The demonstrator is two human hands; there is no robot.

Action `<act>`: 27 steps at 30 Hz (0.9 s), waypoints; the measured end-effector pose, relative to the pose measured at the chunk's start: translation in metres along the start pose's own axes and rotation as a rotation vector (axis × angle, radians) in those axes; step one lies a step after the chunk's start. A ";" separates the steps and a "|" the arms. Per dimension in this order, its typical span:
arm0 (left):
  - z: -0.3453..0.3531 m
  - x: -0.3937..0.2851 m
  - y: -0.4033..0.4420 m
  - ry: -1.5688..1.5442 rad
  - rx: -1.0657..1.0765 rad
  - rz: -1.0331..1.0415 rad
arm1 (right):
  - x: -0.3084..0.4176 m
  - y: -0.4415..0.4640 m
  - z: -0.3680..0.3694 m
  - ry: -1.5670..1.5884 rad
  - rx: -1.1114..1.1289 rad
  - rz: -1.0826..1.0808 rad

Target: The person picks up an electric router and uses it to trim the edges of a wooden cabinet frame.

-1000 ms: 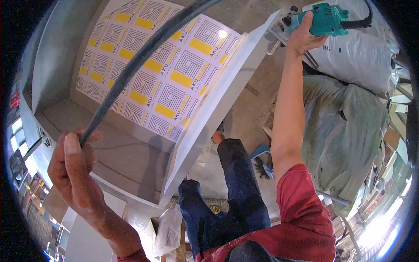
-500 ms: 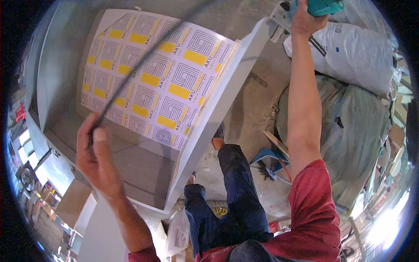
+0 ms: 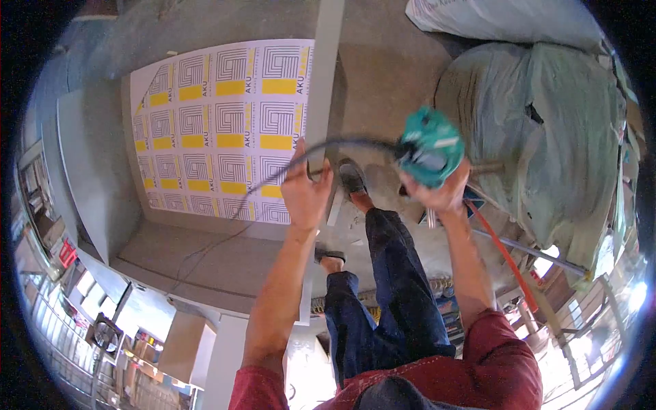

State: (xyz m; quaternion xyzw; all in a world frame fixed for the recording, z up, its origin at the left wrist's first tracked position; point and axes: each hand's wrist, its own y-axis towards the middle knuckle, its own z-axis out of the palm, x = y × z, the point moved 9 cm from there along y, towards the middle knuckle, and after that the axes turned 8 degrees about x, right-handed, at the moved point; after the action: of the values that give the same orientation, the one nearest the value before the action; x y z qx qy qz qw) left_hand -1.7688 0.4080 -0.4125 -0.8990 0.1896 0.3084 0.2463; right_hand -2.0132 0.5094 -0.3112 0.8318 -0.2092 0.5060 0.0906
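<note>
At the bottom edge, a dark rounded shape (image 3: 391, 396) is cut off by the frame, with a red shirt (image 3: 502, 359) behind it. The right hand (image 3: 441, 190) is wrapped around a teal power tool (image 3: 432, 147), held up over the floor between a large grey box and a covered bundle. Motion blur softens both hand and tool, and the tool's working end cannot be made out. Its black cable (image 3: 362, 142) arches across to the left hand (image 3: 307, 198), whose thumb stands apart from the fingers; whether they close on the cable or let it slip past, I cannot tell. Beyond that hand the cable thins into a faint blur.

Below are dark trousers (image 3: 393, 273) and two dark shoes, the higher one (image 3: 353, 178) plainer to see than the other. The grey box (image 3: 102, 164) holds a sheet (image 3: 220, 126) printed with "AKU", yellow blocks and line patterns; the left hand covers part of its lower right, and the smaller print is illegible.

At right, green-grey covering hides what the bundle (image 3: 553, 137) contains. Above it, a white sack (image 3: 506, 19) is cropped by the top edge.
</note>
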 end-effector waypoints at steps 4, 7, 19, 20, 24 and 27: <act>-0.021 -0.033 0.042 -0.044 -0.078 -0.085 | 0.004 -0.061 0.012 -0.371 0.157 -0.073; -0.029 -0.052 0.066 -0.031 -0.245 0.082 | -0.012 -0.091 0.009 -0.214 0.097 0.072; -0.039 -0.030 0.040 -0.035 -0.176 -0.137 | -0.009 -0.104 0.006 -0.259 0.160 0.199; -0.042 -0.019 0.025 -0.037 -0.193 -0.163 | -0.010 -0.105 0.009 -0.258 0.187 0.185; -0.002 0.072 -0.072 -0.677 -0.284 -0.250 | 0.002 -0.099 0.027 -0.163 0.298 0.140; -0.014 0.068 -0.131 -0.837 -0.364 -0.329 | 0.022 -0.096 0.044 -0.226 0.395 0.038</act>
State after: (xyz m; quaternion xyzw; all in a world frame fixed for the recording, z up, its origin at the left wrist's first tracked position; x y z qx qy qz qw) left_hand -1.6479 0.4927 -0.4042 -0.7441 -0.1273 0.6289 0.1858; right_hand -1.9267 0.5738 -0.3066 0.8807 -0.1308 0.4424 -0.1076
